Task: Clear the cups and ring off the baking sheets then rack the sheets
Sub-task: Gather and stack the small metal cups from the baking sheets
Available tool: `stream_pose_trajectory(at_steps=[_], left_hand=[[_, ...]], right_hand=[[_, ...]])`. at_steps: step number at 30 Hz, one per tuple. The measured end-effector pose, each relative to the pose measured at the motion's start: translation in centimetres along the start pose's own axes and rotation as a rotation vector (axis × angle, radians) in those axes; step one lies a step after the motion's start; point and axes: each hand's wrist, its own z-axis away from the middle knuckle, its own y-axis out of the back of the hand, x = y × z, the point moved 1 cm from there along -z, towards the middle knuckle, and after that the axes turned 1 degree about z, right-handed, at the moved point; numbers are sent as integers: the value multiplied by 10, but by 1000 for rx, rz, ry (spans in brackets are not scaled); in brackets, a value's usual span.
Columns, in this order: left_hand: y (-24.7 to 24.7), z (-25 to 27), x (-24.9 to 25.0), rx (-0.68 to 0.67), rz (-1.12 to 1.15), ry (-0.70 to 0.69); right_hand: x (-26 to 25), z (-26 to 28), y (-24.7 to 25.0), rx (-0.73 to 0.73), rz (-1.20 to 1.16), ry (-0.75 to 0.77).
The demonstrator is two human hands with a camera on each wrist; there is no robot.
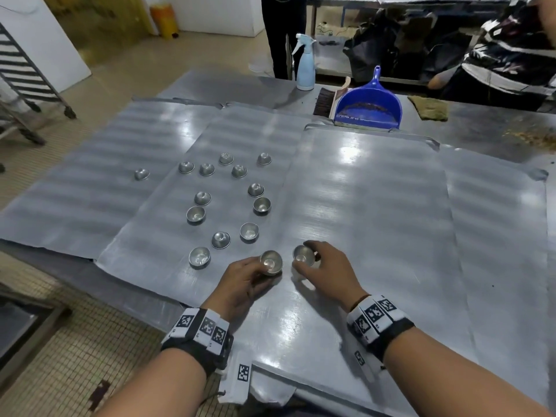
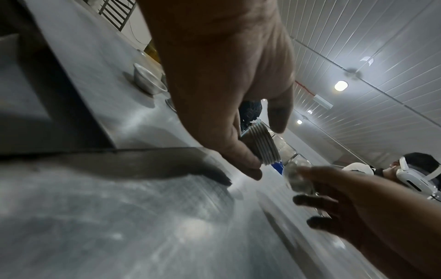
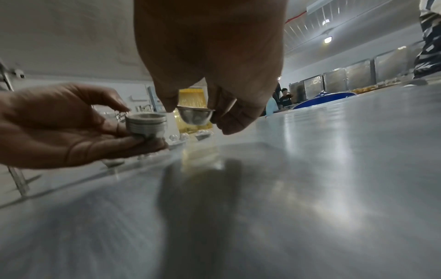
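Note:
Several small metal cups lie scattered on the overlapping baking sheets, most on the middle sheet and one apart on the left sheet. My left hand holds a nested stack of cups just above the sheet. Beside it my right hand pinches a single cup by its rim, lifted off the sheet. No ring shows in any view.
A blue dustpan with a brush, a spray bottle and a brown cloth sit at the table's far side. A wheeled rack stands on the floor at the left. People stand beyond the table.

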Motion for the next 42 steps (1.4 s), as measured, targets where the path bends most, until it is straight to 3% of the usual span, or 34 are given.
stream_pose_trajectory(at_steps=[4, 10, 17, 22, 29, 42], left_hand=[[10, 1, 6, 46, 129, 51], [22, 5, 15, 25, 230, 75], [46, 7, 23, 9, 187, -14], [70, 5, 27, 1, 59, -61], [105, 7, 35, 56, 86, -89], [190, 33, 56, 182, 228, -134]], right_hand=[[-29, -2, -13, -43, -72, 126], [-52, -2, -38, -159, 71, 225], [-67, -7, -56, -206, 40, 231], [-63, -19, -63, -176, -58, 134], [-86, -39, -72, -177, 6, 120], [-145, -71, -147, -288, 196, 206]])
